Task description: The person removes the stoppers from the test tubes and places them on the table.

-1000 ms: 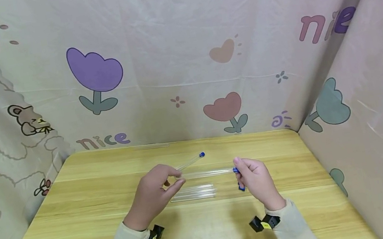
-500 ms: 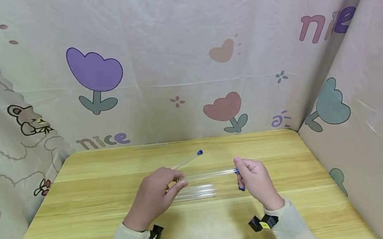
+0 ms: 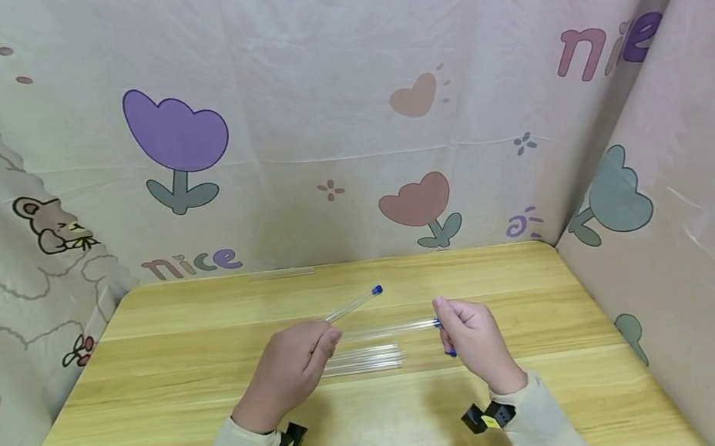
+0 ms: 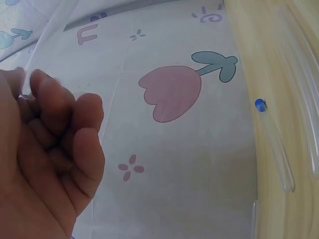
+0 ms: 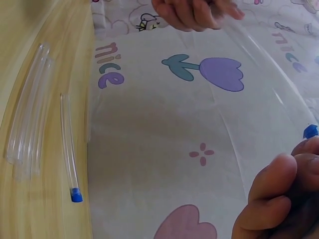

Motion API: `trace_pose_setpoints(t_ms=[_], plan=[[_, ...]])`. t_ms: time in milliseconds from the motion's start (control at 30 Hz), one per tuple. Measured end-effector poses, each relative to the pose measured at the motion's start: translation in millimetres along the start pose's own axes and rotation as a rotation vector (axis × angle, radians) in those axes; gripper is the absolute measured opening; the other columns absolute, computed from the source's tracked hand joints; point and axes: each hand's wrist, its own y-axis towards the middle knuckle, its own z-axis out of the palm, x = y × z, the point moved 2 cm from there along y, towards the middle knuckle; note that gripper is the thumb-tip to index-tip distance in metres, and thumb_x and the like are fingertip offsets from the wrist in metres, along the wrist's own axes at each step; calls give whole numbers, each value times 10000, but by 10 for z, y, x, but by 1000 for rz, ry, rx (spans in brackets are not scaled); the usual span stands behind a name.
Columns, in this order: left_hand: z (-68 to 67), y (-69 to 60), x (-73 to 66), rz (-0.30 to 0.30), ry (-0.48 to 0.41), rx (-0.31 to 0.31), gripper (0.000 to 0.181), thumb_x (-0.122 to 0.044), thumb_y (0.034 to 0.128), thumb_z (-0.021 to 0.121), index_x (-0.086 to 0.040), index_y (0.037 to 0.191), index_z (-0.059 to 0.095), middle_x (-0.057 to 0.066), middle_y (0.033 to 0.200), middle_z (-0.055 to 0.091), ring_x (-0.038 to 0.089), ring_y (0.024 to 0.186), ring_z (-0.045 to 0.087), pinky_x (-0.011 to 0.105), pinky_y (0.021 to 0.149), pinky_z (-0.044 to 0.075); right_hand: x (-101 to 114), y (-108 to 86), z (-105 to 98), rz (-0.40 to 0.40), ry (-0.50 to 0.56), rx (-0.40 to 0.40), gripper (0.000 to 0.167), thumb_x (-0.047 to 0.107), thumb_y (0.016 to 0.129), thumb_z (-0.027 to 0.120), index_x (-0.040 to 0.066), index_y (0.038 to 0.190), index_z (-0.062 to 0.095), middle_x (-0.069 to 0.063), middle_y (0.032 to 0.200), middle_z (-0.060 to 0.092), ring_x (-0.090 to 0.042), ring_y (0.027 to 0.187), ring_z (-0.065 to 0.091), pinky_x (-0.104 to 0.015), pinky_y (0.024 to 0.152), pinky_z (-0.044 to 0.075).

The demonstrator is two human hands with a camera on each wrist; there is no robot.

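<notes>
A clear plastic tube (image 3: 388,329) stretches level between the two hands, above the table. My left hand (image 3: 290,362) pinches its left end between thumb and fingers, the other fingers curled. At the tube's right end is a blue cap (image 5: 310,131), which my right hand (image 3: 477,336) grips with thumb and fingers. A second blue piece (image 3: 452,354) shows under the right hand; whether it is held or lies on the table I cannot tell. Beyond the left hand a blue-capped clear tube (image 3: 353,305) lies slanted on the table, its near end hidden in the head view.
Several uncapped clear tubes (image 3: 365,360) lie side by side beneath the held tube. Another thin clear tube (image 3: 283,274) lies at the table's back edge. The wooden table (image 3: 391,436) meets a printed curtain (image 3: 299,209) at the back and sides.
My left hand's fingers have drawn in from a looser, spread pose and now curl closer around the tube's end. The right hand has moved slightly left, still gripping the cap.
</notes>
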Motion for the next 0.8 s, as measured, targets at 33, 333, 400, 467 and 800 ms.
trace_pose_setpoints(t_ms=[33, 333, 400, 467, 800], plan=[[3, -4, 5, -5, -8, 6, 416, -179, 1078, 544, -232, 696, 389, -171, 635, 265, -40, 563, 215, 165, 504, 251, 7, -3, 2, -13, 1, -1, 551, 225, 1108, 507, 71, 581, 460, -123, 494, 502, -139, 420, 427, -239, 437, 352], [8, 3, 12, -46, -42, 18, 274, -194, 1064, 586, -224, 798, 526, -180, 656, 322, -47, 558, 261, 171, 500, 298, 55, -8, 9, -103, 59, 14, 433, 137, 1105, 495, 81, 677, 470, -187, 527, 454, -145, 430, 435, -262, 414, 373], [-3, 9, 1, -62, -44, 1, 178, -212, 1054, 612, -215, 878, 594, -180, 692, 396, -42, 567, 323, 178, 514, 355, 44, 0, 7, -104, 69, 13, 373, 125, 1103, 497, 63, 735, 506, -175, 551, 463, -149, 446, 446, -270, 414, 386], [-17, 16, -9, -82, -46, -24, 84, -225, 1032, 657, -192, 956, 644, -172, 747, 485, -31, 586, 403, 183, 535, 415, 27, 13, 2, -96, 79, 8, 297, 116, 1097, 508, 41, 812, 544, -158, 590, 495, -178, 472, 466, -289, 427, 409], [-76, 42, -14, -104, -33, -111, 198, -146, 910, 809, -128, 1055, 676, -89, 948, 635, 29, 799, 570, 257, 632, 560, 1, 52, -19, -52, 170, 36, 137, 70, 1052, 590, -49, 1115, 616, -122, 877, 668, -136, 698, 630, -285, 607, 555]])
